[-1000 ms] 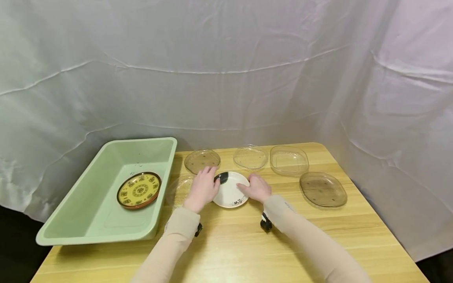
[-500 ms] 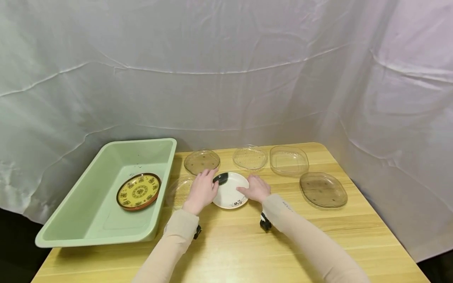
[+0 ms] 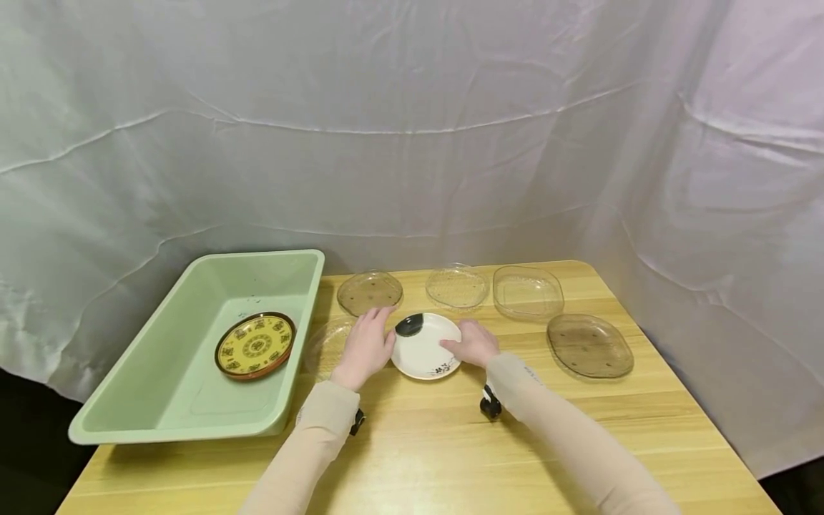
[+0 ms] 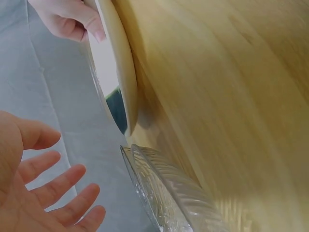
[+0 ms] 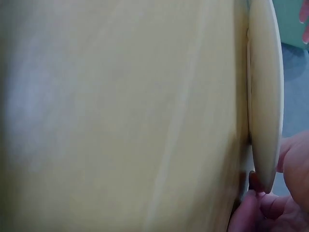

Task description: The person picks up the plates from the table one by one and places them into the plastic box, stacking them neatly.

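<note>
A white plate (image 3: 421,354) with a dark patch and small floral print lies near the middle of the table. My right hand (image 3: 475,345) pinches its right rim, thumb on top; the right wrist view has the fingers (image 5: 248,212) at the underside of the edge. Just left of the plate is my left hand (image 3: 365,349), its fingers (image 4: 60,186) spread and relaxed, apart from the rim in the left wrist view. Beneath that hand a clear ribbed glass dish (image 3: 327,350) is partly hidden.
On the left stands a green basin (image 3: 174,433) holding a yellow patterned plate (image 3: 256,346). Behind are a brownish glass dish (image 3: 370,292), a clear round dish (image 3: 457,286) and a clear squarish dish (image 3: 528,293). Another brown glass dish (image 3: 590,346) lies right. A grey curtain (image 3: 412,179) hangs behind.
The white plate has shifted slightly right with my right hand. My left hand has let go of its left rim, leaving a small gap. The basin and glass dishes stay put.
</note>
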Motion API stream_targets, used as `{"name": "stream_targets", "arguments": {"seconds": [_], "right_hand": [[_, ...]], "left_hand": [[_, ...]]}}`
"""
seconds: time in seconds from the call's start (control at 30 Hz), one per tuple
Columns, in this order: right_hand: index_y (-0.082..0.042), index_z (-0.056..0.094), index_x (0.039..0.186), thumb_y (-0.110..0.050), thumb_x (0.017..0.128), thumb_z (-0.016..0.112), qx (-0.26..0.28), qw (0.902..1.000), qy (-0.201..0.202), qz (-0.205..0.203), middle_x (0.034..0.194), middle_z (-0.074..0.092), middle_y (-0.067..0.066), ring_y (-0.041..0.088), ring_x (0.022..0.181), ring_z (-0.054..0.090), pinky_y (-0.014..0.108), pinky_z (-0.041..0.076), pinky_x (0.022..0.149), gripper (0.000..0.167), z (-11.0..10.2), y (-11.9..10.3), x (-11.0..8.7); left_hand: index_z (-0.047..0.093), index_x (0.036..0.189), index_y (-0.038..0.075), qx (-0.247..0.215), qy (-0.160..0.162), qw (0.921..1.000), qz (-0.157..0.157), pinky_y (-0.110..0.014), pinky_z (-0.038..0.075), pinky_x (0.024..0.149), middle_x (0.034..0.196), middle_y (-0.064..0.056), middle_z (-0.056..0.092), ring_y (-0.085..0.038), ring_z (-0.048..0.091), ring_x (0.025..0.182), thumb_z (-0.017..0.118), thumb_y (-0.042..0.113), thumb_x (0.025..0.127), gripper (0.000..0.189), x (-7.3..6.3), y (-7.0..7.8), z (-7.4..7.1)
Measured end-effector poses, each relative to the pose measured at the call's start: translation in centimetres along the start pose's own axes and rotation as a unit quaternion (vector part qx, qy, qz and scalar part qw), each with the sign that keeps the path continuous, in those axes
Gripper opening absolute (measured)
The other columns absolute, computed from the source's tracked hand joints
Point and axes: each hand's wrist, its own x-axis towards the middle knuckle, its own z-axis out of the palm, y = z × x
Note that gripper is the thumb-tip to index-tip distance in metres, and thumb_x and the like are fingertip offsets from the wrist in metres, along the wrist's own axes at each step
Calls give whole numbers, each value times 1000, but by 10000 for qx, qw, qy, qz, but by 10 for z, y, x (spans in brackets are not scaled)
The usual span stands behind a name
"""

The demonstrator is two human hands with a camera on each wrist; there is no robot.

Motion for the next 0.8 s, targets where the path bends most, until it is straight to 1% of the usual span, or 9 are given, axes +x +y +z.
{"name": "stream_targets", "arguments": {"seconds": [0.17,0.27,0.33,0.43,0.5,0.57,0.63,0.73,0.8], "right_hand": [[-1,65,126,-41,91,72,315,9995,-11,-31,113,70,14,31,105,65,50,53,96,53,-3,6,-4],[2,61,130,-38,92,71,578,9983,-56,-1,112,69,15,31,106,64,50,52,100,55,-4,8,-6],[3,59,130,-35,93,70,756,9971,-71,42,111,68,16,32,105,64,50,51,102,54,-4,10,-8],[4,57,130,-32,95,68,939,9955,-6,79,114,67,18,34,109,63,52,48,106,52,-4,13,-9],[4,57,129,-31,96,66,1008,9949,65,53,116,67,19,35,111,62,52,48,107,49,-4,14,-10],[3,57,129,-30,97,65,1097,9939,128,-6,115,67,19,34,109,63,51,49,106,46,-4,15,-10],[1,58,126,-29,98,64,1221,9924,162,-31,110,67,17,31,102,64,48,52,101,41,-4,16,-11],[2,56,128,-25,100,61,1478,9888,204,-33,111,66,18,27,96,65,45,56,94,39,-3,18,-12],[3,55,129,-24,101,59,1628,9863,250,9,115,65,20,27,97,64,44,56,93,39,-3,21,-14]], "left_hand": [[50,145,8,-9,-44,10000,-25,-50,45,113,138,-18,60,-39,58,126,61,11,97,50,0,-2,2],[49,146,9,-30,-46,10000,-14,-50,45,113,138,-18,60,-39,58,126,61,12,97,51,0,-3,3],[49,147,9,-62,-64,10000,-5,-51,43,115,139,-18,59,-40,57,128,61,13,97,51,0,-3,4],[46,149,9,-135,-85,9999,14,-52,42,117,142,-19,58,-40,56,130,60,12,97,54,0,-3,3],[43,151,10,-198,-51,9998,22,-52,43,115,142,-19,58,-40,56,130,60,11,97,57,1,-3,3],[41,152,12,-249,2,9997,21,-53,46,112,142,-20,57,-40,57,128,60,11,96,60,1,-4,3],[39,153,13,-285,41,9996,7,-53,47,110,141,-20,58,-41,58,127,61,10,96,62,1,-4,3],[39,154,14,-323,64,9995,3,-53,47,110,141,-20,58,-41,58,126,60,11,95,62,1,-4,4],[38,154,14,-350,55,9994,-5,-53,46,111,141,-20,58,-41,58,126,60,11,96,63,2,-3,4]]}}
